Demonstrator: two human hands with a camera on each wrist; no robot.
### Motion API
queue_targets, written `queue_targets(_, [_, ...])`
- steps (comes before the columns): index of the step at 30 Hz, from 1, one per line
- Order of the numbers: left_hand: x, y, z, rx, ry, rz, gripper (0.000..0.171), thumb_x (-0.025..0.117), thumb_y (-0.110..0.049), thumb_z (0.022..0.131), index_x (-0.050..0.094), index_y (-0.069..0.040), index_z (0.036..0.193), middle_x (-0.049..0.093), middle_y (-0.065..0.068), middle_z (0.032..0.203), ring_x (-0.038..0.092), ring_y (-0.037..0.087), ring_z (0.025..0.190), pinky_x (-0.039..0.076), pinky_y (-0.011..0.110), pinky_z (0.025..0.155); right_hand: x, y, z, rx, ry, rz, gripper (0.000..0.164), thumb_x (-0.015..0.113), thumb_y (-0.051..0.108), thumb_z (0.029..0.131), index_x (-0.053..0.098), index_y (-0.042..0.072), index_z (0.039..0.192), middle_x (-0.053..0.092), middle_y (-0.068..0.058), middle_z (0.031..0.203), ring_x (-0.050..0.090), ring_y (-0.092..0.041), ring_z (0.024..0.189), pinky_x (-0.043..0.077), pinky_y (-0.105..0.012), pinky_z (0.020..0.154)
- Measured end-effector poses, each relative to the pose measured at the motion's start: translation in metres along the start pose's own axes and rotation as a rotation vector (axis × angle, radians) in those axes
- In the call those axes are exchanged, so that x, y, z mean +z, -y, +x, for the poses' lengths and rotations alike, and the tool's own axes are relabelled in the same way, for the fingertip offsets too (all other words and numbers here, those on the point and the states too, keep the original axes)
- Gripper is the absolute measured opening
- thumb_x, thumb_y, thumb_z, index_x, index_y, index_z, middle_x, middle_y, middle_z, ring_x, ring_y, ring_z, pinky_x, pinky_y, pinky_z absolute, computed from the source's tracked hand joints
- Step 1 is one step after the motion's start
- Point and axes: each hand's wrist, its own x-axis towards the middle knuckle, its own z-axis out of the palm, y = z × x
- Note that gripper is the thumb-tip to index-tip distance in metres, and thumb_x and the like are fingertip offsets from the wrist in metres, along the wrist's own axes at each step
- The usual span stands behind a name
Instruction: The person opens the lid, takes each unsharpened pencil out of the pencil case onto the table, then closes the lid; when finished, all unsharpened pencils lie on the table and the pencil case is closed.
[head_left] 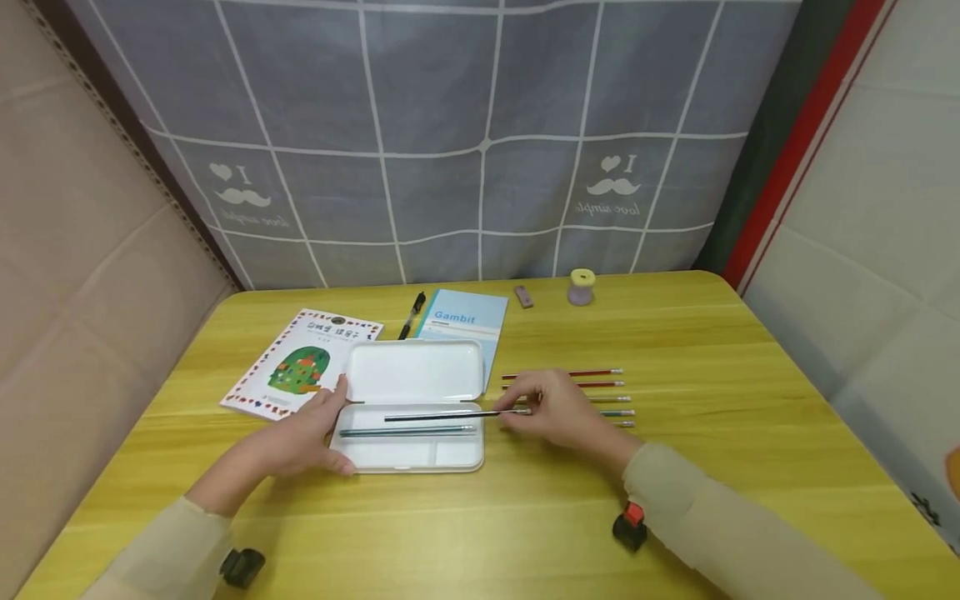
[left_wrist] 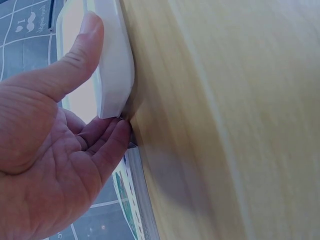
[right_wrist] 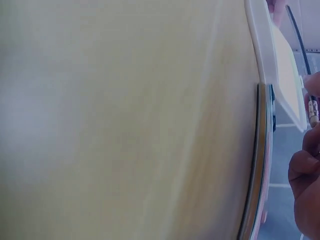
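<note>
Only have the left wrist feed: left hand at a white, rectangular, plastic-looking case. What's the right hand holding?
Observer: The right hand pinches a slim, dark pencil near its eraser end.
Operator: Anything already in the case?
Observer: Yes, at least one slim, teal pencil lies in the tray of the white case.
Operator: What's right of it?
Observer: A row of slim pencils, red and green among them, partly hidden by the right hand, on the yellow wood-grain table.

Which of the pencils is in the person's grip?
The dark pencil pinched by the right hand, over the open case; the others lie unheld in the case or on the table.
</note>
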Motion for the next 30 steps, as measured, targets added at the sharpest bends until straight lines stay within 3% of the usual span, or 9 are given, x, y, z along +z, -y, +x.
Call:
queue_targets(5, [-0.001,0.002,0.0,0.004,0.0,0.005,0.14,0.086,-0.053,0.076,-0.005,0.01,0.162,0.008,0.042,0.163,0.019,0.056,0.15,0.023,0.069,0.119,-0.013,-0.003,-0.012,0.028,-0.019,-0.008,0.01,0.084,0.006,0.087,0.085,0.014,0.093,0.075,0.005,0.092,0.047,-0.009,0.059,0.042,-0.023,0.053])
queue_targets(18, [0.0,0.001,0.0,0.011,0.008,-0.002,0.14,0.085,-0.053,0.076,-0.005,0.011,0.161,0.01,0.042,0.163,0.02,0.055,0.15,0.024,0.068,0.119,-0.043,-0.022,-0.038,-0.022,-0.027,-0.058,0.015,0.086,0.002,0.084,0.083,0.015,0.092,0.074,0.007,0.088,0.047,-0.005,0.054,0.043,-0.023,0.05])
queue_targets(30, [-0.001,0.001,0.0,0.0,0.014,0.0,0.141,0.085,-0.055,0.076,-0.006,0.01,0.161,0.011,0.042,0.163,0.022,0.054,0.15,0.024,0.068,0.118,-0.058,-0.034,-0.055,-0.023,-0.055,-0.042,0.011,0.086,0.002,0.085,0.082,0.01,0.092,0.073,0.005,0.083,0.045,-0.002,0.053,0.041,-0.023,0.046])
